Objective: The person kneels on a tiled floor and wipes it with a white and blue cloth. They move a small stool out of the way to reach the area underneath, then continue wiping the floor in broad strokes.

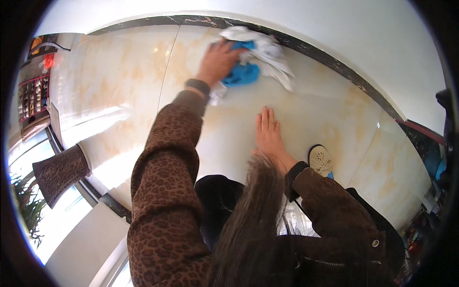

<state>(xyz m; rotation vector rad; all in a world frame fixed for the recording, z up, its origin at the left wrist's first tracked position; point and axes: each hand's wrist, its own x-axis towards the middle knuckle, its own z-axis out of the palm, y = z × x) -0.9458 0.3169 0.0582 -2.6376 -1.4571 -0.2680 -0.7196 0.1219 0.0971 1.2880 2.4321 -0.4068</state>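
My left hand (220,61) presses palm-down on a bunched white cloth (272,53) and a blue cloth (242,74), and its fingers are curled into them. Both cloths lie on the glossy cream floor tiles (229,143), close to the wall. Some blur shows on the hand and the fabric. Nearer my body, my right hand (269,134) rests flat on the tiles with its fingers stretched out and nothing in it. Part of the right wrist is covered by a hanging lock of long hair (251,208).
A dark marble skirting (322,64) runs along the white wall (322,25) ahead. My beige perforated shoe (320,159) stands right of my right hand. At left are a brown flared pot (62,174), a green plant (27,208) and a rack (34,97) of small items.
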